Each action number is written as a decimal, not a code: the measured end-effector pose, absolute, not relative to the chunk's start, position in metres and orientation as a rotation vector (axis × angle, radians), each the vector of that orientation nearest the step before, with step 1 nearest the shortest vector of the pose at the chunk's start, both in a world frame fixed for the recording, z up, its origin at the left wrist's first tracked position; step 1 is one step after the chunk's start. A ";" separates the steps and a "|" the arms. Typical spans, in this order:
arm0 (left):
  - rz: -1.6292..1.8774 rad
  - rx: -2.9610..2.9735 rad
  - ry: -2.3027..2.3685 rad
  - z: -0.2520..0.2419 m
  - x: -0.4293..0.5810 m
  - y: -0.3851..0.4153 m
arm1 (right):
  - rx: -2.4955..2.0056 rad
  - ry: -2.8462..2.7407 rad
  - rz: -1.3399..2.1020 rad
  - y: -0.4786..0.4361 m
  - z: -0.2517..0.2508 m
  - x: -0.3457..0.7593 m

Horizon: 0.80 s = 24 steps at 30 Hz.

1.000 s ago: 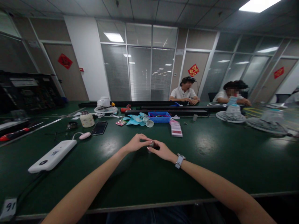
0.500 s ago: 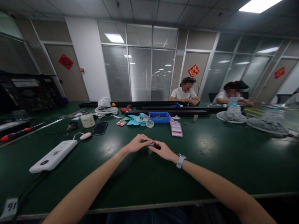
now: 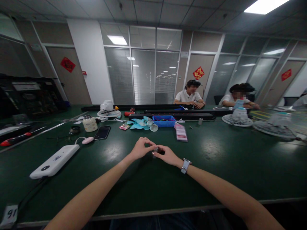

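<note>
Over the green table, my two hands meet around a small grey cylindrical piece (image 3: 155, 149), mostly hidden by the fingers. My left hand (image 3: 142, 149) is closed in a pinch, thumb and fingertips touching the piece from the left and top. From the other side my right hand (image 3: 168, 154), with a watch (image 3: 185, 165) on its wrist, grips it between thumb and fingers. Beyond them lie light-blue fan blades (image 3: 141, 123), a blue tray (image 3: 165, 120) of small parts, and a pink-and-white card (image 3: 181, 132). Another grey cylinder (image 3: 200, 121) stands farther right.
To the left are a white power bank (image 3: 55, 161) with a cable, a phone (image 3: 102, 132), a cream jar (image 3: 90, 124) and a red screwdriver (image 3: 16, 139). White fan parts (image 3: 237, 118) stand at the right. Long black rails (image 3: 177, 115) cross the back; two people sit beyond.
My left thumb and fingers have shifted very slightly at the grey piece. Both hands stay in nearly the same place, and the other things on the table have not moved.
</note>
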<state>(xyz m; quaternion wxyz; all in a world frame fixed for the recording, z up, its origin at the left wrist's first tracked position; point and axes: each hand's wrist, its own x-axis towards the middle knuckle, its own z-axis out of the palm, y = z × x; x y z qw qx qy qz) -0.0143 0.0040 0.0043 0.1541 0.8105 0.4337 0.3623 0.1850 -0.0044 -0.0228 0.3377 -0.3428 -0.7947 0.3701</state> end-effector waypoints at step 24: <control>0.706 2.114 1.311 -0.016 -0.126 0.058 | -0.942 -2.064 1.022 -0.009 -0.016 0.187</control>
